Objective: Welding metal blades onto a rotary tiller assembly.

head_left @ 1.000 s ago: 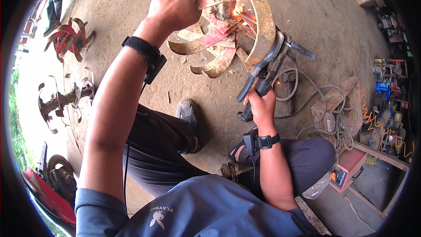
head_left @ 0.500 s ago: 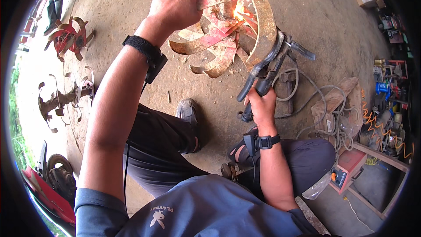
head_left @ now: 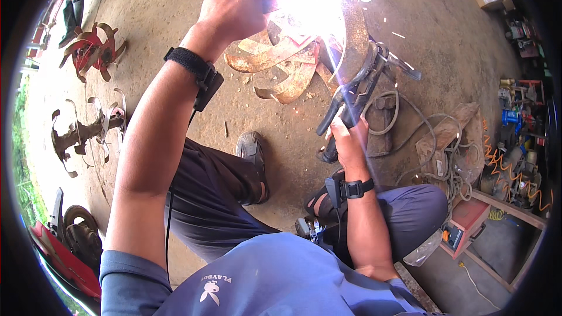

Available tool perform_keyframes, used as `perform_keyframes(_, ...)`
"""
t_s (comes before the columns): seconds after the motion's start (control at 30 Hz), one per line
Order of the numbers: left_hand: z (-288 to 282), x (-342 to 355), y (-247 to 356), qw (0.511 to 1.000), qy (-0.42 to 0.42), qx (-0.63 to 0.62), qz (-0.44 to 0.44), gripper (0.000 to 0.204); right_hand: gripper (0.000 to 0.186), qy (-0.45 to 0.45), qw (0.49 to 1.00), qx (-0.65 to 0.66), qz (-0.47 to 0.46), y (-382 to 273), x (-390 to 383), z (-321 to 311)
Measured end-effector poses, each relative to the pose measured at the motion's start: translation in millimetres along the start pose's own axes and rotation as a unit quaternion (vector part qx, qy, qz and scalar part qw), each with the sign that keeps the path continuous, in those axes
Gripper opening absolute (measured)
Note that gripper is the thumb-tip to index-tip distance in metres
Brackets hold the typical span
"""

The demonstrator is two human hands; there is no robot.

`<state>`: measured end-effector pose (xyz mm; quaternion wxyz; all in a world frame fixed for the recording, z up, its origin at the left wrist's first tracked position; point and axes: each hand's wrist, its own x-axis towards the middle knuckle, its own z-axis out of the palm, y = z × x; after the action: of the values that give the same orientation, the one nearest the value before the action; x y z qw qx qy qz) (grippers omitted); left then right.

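Fingers of my right hand (head_left: 346,136) wrap tight around the electrode holder (head_left: 351,96), its long axis slanting up and left into the white arc (head_left: 310,9). Beyond it, my left hand (head_left: 234,11) clenches the rusty tiller blade (head_left: 281,52), just left of the glare. Open concrete (head_left: 164,35) lies leftward; cables (head_left: 421,134) crowd the right.

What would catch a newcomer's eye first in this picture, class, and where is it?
First comes the white welding flash at the top centre, throwing sparks over a rusty bladed wheel on the concrete floor. The right hand grips the welding holder below the flash, and the left hand is fisted beside the flash.
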<state>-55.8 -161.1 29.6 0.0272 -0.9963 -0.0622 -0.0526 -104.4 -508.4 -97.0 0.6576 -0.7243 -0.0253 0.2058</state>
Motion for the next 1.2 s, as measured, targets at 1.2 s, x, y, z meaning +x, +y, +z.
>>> perform_keyframes(1.2,3.0,2.6,3.8,0.999,0.01,0.031,-0.007,0.041,0.009,-0.012,1.0,0.02,0.015,-0.9,-2.1,-1.7)
